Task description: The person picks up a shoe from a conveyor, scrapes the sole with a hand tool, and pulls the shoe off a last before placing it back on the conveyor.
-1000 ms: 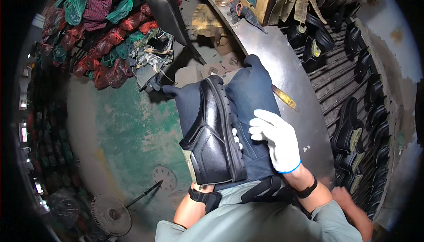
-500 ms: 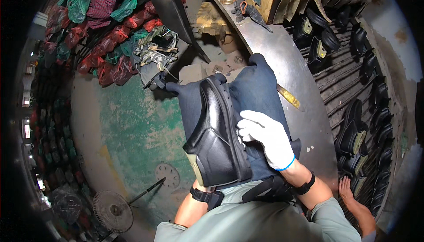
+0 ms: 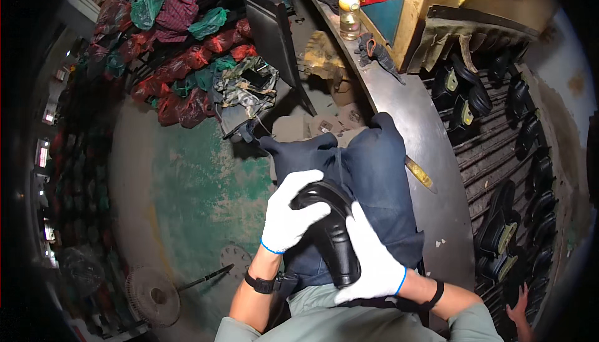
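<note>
Turned since the earlier frame, the shoe (image 3: 337, 246) is lying over the lap (image 3: 382, 183), right hand (image 3: 373, 268) gripping its near end, left hand (image 3: 291, 211) its far end, perhaps risking a drop if either grip slackens.

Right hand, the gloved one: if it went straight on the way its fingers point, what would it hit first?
The black shoe, which the right hand appears to touch. Beyond it, probably the dark blue trousers, though depth is hard to judge.
</note>
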A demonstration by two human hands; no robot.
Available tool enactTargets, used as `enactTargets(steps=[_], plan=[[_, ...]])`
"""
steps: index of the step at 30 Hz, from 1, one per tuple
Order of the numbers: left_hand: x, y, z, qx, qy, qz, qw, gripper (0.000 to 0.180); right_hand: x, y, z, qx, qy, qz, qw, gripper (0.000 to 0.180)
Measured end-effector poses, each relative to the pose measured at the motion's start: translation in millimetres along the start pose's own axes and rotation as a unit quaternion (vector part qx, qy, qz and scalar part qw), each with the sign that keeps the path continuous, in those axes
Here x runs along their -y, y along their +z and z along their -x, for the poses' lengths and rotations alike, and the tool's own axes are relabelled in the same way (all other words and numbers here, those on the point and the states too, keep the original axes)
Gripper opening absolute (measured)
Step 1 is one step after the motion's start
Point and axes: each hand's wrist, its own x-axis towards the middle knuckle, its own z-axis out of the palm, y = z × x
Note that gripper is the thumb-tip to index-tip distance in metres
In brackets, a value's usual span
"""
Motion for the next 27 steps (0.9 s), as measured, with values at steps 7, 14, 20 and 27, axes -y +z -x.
enactTargets(steps=[7, 14, 20, 27], plan=[[7, 27, -20, -0.12, 0.027, -0.147, 0.982, 0.031, 3, -17, 11, 0.004, 0.126, -0.182, 0.975, 0.131], [-11, 60, -37, 0.055, 0.058, 0.001, 0.997, 0.041, -41, -103, 115, -0.273, 0.162, -0.539, 0.78, 0.109], [11, 52, -23, 0.106, 0.037, -0.043, 0.993, 0.031, -123, -272, 191, -0.486, 0.369, -0.257, 0.75, 0.059], [10, 38, -17, 0.082, -0.008, -0.077, 0.994, 0.029, -177, -308, 37, -0.574, 0.129, -0.329, 0.739, 0.052]])
